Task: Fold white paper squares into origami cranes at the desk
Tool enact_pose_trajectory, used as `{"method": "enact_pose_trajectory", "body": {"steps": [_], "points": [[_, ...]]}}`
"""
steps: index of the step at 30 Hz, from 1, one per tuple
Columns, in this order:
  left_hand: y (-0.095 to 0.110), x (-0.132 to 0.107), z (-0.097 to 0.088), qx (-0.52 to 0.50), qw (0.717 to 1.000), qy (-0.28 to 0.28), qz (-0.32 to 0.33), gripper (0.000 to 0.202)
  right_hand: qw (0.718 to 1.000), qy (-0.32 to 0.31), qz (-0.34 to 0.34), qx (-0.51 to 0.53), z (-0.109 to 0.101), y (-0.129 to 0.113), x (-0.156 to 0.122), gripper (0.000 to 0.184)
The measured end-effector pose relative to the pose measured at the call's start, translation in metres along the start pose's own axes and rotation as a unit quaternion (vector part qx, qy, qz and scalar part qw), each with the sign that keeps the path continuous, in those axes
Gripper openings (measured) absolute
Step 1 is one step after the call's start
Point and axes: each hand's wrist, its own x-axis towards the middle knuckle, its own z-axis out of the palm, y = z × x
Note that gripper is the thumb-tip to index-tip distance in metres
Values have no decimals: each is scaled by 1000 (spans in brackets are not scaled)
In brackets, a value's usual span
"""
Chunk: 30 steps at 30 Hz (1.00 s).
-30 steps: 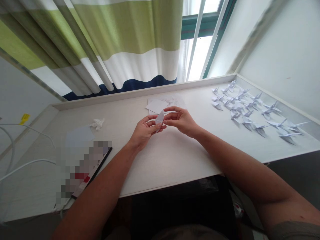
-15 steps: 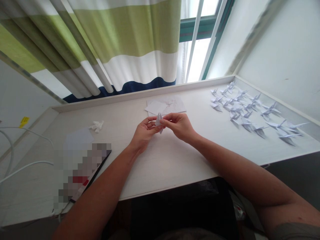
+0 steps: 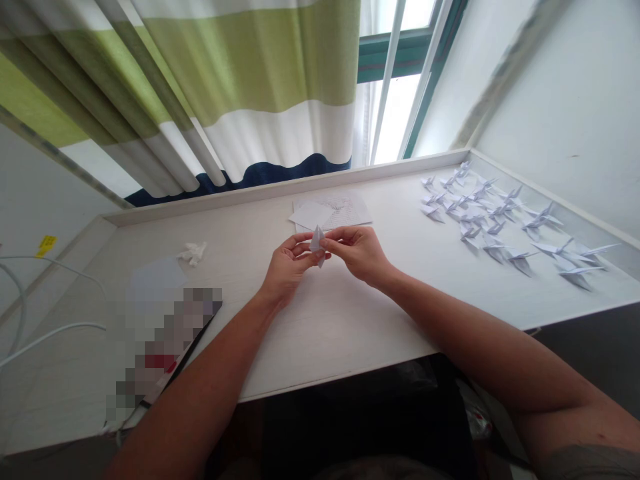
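Note:
A small piece of white folded paper [image 3: 317, 239], kite-shaped with a pointed top, is held upright above the desk at the middle of the head view. My left hand [image 3: 293, 263] pinches it from the left between thumb and fingers. From the other side my right hand [image 3: 357, 253] grips its right edge with thumb and forefinger. The fingers cover part of the paper's lower half. Just beyond the hands lie flat white paper sheets [image 3: 313, 215], one resting over a sheet with writing.
Several folded white paper cranes [image 3: 493, 212] stand at the desk's right. On the left are a crumpled white tissue [image 3: 193, 253], a pale sheet [image 3: 157, 280], a blurred-out flat item [image 3: 175, 340] and white cables [image 3: 60, 325]. A raised rim [image 3: 280, 185] borders the back.
The two points at the top of the folded paper now look like a single tip. Both hands keep nearly the same place and grip.

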Motion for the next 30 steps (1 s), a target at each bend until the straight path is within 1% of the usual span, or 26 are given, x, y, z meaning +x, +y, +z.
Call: {"method": "enact_pose_trajectory", "body": {"steps": [5, 9, 13, 17, 20, 24, 30], "points": [[1, -1, 2, -8, 1000, -2, -6, 64, 1000, 18, 3, -10, 1, -1, -1, 40], [6, -1, 0, -27, 1000, 0, -14, 64, 1000, -18, 19, -3, 1, -4, -3, 42], [12, 0, -5, -41, 998, -37, -31, 66, 999, -28, 14, -4, 3, -5, -4, 41], [17, -1, -7, -35, 995, -79, -48, 61, 999, -29, -18, -10, 3, -4, -5, 36], [18, -3, -6, -38, 993, -94, -55, 58, 998, -34, -38, -23, 4, -4, -6, 33], [15, -1, -6, -34, 995, -88, -41, 57, 997, -29, -49, -43, 4, -5, -7, 34], [7, 0, -3, 12, 999, -42, 19, 48, 992, 20, -70, -102, 2, -8, -7, 31]]}}
